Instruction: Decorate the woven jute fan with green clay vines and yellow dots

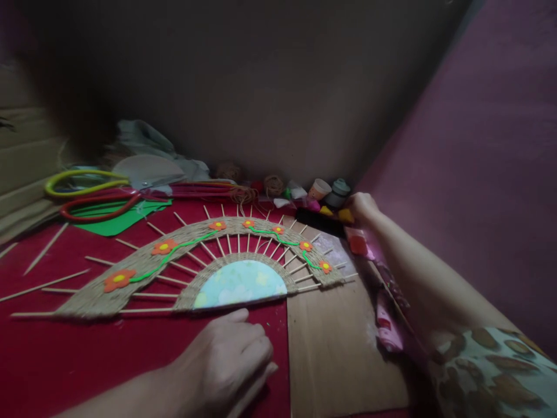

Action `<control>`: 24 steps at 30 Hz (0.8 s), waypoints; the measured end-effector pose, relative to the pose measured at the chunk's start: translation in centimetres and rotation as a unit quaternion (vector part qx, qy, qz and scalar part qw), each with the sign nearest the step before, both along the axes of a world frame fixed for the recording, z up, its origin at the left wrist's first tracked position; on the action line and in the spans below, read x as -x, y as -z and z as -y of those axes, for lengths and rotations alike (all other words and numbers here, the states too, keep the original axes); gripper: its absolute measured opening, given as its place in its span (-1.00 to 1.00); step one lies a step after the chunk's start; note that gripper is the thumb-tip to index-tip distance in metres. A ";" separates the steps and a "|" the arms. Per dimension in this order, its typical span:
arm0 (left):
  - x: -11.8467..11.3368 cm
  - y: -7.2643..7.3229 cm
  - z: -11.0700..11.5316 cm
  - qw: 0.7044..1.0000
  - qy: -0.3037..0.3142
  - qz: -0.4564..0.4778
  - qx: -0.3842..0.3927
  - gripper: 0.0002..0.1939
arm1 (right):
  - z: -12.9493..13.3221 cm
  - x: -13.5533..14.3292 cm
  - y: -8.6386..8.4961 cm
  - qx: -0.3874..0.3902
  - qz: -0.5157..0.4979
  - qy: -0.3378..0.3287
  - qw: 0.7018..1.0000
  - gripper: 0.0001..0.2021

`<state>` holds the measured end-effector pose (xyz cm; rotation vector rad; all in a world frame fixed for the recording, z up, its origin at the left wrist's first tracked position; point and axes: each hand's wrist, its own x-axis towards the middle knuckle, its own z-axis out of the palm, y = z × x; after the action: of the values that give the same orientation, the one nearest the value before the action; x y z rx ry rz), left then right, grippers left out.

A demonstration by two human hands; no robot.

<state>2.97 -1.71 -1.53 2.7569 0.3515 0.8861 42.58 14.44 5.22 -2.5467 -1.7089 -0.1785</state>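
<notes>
A half-round fan of thin sticks woven with twine (143, 267) lies flat, with orange and yellow flowers and green wavy stems along its outer band. At its base is a light blue patterned half-circle (243, 283). Just below that base, my left hand (237, 351) rests on the red surface with its fingers curled under; nothing shows in it. My right hand (364, 208) reaches to the far right corner, fingers bent, beside yellow pieces (346, 215) and a red packet (357, 241). What it grips, if anything, is hidden.
Large scissors with yellow and red handles (100, 197) lie at the back left over green sheets (119, 219). Twine balls (273, 185), a small cup (319, 189) and a grey bottle (338, 193) line the back. A brown board (339, 348) lies under the fan's right end; a pink tube (389, 331) is beside it.
</notes>
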 end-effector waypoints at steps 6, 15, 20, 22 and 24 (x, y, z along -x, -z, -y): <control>0.0 0.2 -0.1 1.000 -0.006 0.013 0.000 -0.79 | 0.2 0.6 -0.3 -0.007 -0.023 0.009 1.000 -0.73; -0.1 1.2 -0.3 0.999 0.010 0.031 -0.007 -0.80 | 0.4 1.4 0.0 -0.020 -0.037 -0.015 0.999 -0.73; 0.2 0.7 0.0 1.000 -0.010 0.001 -0.001 -0.79 | -1.5 3.4 1.4 0.016 -0.045 -0.045 0.998 -0.70; 0.3 0.5 0.1 1.000 -0.019 -0.001 -0.004 -0.79 | -2.1 4.3 2.0 0.027 -0.059 -0.053 0.997 -0.70; 0.4 0.4 0.2 1.000 -0.029 -0.001 -0.006 -0.80 | -2.4 4.9 2.4 0.019 -0.083 -0.056 0.995 -0.70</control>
<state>2.59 -1.87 -1.95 2.7716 0.4295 0.9025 37.71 16.80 2.83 -2.4055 -1.8005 0.0707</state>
